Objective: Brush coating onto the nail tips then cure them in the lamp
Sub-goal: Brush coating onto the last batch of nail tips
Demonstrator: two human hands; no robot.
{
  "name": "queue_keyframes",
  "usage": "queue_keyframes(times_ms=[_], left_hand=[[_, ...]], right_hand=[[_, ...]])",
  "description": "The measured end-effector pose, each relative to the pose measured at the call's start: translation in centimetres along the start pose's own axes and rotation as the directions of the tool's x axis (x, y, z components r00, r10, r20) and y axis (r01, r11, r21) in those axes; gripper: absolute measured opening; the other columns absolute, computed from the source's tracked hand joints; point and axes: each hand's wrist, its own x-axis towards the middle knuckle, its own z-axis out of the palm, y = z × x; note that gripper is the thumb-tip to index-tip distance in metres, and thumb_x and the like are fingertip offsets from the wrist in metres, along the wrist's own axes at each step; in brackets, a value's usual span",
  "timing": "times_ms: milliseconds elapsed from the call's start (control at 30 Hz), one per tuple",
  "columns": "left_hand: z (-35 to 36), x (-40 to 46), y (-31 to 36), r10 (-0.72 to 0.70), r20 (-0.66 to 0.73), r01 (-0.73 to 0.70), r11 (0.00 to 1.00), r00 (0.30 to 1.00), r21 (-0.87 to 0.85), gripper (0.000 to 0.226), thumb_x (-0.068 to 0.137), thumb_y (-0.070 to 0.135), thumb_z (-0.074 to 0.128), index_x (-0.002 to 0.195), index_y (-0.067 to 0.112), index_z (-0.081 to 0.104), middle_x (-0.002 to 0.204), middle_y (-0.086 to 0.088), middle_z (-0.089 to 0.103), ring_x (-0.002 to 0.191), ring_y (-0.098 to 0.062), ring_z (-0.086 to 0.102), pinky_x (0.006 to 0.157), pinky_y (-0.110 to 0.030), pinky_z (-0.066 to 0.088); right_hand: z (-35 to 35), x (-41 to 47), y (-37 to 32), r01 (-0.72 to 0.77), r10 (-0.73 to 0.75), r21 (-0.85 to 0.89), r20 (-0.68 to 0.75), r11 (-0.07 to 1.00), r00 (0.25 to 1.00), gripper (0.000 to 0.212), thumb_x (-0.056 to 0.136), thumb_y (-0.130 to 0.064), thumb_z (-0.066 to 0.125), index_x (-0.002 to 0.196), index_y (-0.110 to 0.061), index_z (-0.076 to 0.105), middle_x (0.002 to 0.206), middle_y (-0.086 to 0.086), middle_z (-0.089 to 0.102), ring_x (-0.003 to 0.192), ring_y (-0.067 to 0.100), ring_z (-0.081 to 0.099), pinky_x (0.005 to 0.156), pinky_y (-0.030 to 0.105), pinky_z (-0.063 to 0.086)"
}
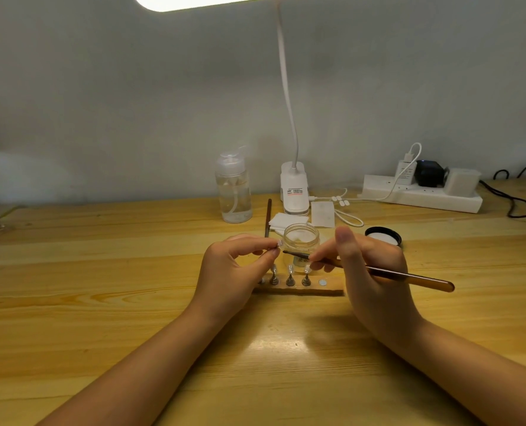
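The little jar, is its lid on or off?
Off. The jar has an open mouth, and the black lid lies on the table beside it.

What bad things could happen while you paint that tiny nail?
The left hand only pinches the nail tip by its small stand, so a brush push might knock it loose. The open jar sits right behind both hands; a bump could tip it. The right hand hovers over the other tips on the holder and might smear them.
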Motion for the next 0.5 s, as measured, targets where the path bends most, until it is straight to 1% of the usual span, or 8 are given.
queue_keyframes(times_ms=[100,200,367,433,500], left_hand=[[0.06,0.06,0.01,-0.002,0.002,0.002,1.000,1.000,-0.001,0.023,0.077,0.008,0.068,0.091,0.026,0.066,0.082,0.019,0.064,0.083,0.004,0.059,0.074,-0.008,0.046],[0.09,0.07,0.04,0.000,0.003,0.000,1.000,1.000,-0.001,0.022,0.077,0.008,0.068,0.090,0.025,0.067,0.083,0.018,0.064,0.083,0.004,0.059,0.073,-0.008,0.046],[-0.03,-0.01,0.02,0.002,0.007,-0.002,1.000,1.000,0.004,0.024,0.077,0.007,0.068,0.091,0.027,0.066,0.082,0.019,0.064,0.084,0.004,0.059,0.074,-0.009,0.047],[-0.02,-0.02,0.03,0.000,0.005,0.000,1.000,1.000,0.000,0.024,0.077,0.007,0.068,0.090,0.027,0.066,0.082,0.020,0.064,0.084,0.004,0.059,0.075,-0.010,0.047],[0.00,-0.01,0.08,-0.006,0.001,0.006,1.000,1.000,-0.004,0.024,0.077,0.008,0.069,0.090,0.028,0.066,0.082,0.019,0.064,0.084,0.003,0.059,0.075,-0.011,0.048]], right_hand=[[0.23,0.27,0.11,-0.008,0.008,-0.016,-0.019,1.000,1.000,0.038,0.091,-0.034,0.035,0.076,-0.013,0.064,0.069,-0.004,0.064,0.068,0.005,0.063,0.062,0.017,0.051],[0.33,0.23,0.18,-0.023,0.023,-0.021,0.003,1.000,1.000,0.035,0.089,-0.031,0.037,0.078,-0.011,0.064,0.070,0.000,0.065,0.069,0.006,0.064,0.064,0.020,0.052],[0.15,0.03,-0.07,-0.048,0.048,0.021,0.020,0.999,0.999,0.036,0.090,-0.036,0.036,0.073,-0.019,0.063,0.066,-0.006,0.064,0.064,0.003,0.062,0.060,0.013,0.048],[0.13,0.02,-0.15,-0.060,0.060,0.037,0.006,0.998,0.998,0.037,0.090,-0.039,0.036,0.070,-0.021,0.062,0.063,-0.008,0.063,0.061,0.002,0.062,0.058,0.010,0.046],[0.19,0.14,-0.13,-0.054,0.054,0.035,-0.021,0.998,0.998,0.036,0.092,-0.037,0.038,0.068,-0.022,0.061,0.062,-0.010,0.062,0.059,0.001,0.061,0.057,0.009,0.044]])
